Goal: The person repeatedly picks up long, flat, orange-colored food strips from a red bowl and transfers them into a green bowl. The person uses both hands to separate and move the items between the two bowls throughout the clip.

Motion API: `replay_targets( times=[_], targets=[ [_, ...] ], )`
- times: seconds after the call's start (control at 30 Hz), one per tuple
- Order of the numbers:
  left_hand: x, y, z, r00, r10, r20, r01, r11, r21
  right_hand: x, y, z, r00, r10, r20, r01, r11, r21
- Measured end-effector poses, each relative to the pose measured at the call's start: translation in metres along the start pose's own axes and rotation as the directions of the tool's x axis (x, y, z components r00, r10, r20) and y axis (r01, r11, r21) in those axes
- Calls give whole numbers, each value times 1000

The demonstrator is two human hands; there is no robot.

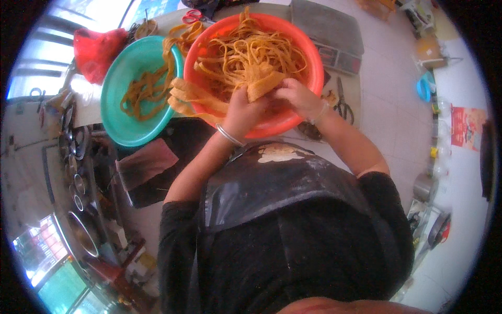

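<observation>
Long, flat, tan-brown food strips (270,49) are heaped in an orange-red plastic basin (318,70). Over the basin's near side, my left hand (244,112) grips a folded bundle of wider strips (261,80). My right hand (296,96) has its fingers on the right end of that same bundle; some fingertips are hidden. From my left hand, loose strip ends (188,96) trail left across the basin's rim. Beside it, a green plastic basin (113,102) contains a tangle of similar strips (145,94), some of which run up over its right rim.
Red-handled scissors (193,16) lie beyond the basins, and dark scissors (342,100) lie to the right. A grey box-like device (327,29) stands at the back right. Far left is a red plastic bag (96,53). A pink cloth (147,163) hangs over a dark surface below the green basin.
</observation>
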State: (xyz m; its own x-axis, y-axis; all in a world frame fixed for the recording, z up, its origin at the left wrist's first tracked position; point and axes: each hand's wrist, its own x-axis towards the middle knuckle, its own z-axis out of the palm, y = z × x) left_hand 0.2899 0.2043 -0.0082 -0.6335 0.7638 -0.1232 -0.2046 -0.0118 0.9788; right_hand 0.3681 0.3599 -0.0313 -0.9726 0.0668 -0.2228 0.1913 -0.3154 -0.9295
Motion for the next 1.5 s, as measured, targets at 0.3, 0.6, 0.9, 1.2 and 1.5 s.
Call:
replay_targets(
  times=[0.3,0.6,0.9,1.2,1.5],
  targets=[
    [1,-19,6,959,204,195,-250,934,253,2,-29,24,977,-124,-172,181,913,367],
    [9,20,-7,994,-82,77,106,912,-397,8,-39,15,979,-97,-181,66,983,-168],
    [20,34,-29,897,287,-336,-289,956,46,10,-50,15,955,-200,-220,288,808,514],
    [25,61,-41,995,-95,-36,95,995,-5,7,-63,16,987,-107,-123,134,961,243],
    [29,13,-23,998,64,-21,-61,992,114,15,-24,13,930,-295,-220,119,806,-580]
  ],
)
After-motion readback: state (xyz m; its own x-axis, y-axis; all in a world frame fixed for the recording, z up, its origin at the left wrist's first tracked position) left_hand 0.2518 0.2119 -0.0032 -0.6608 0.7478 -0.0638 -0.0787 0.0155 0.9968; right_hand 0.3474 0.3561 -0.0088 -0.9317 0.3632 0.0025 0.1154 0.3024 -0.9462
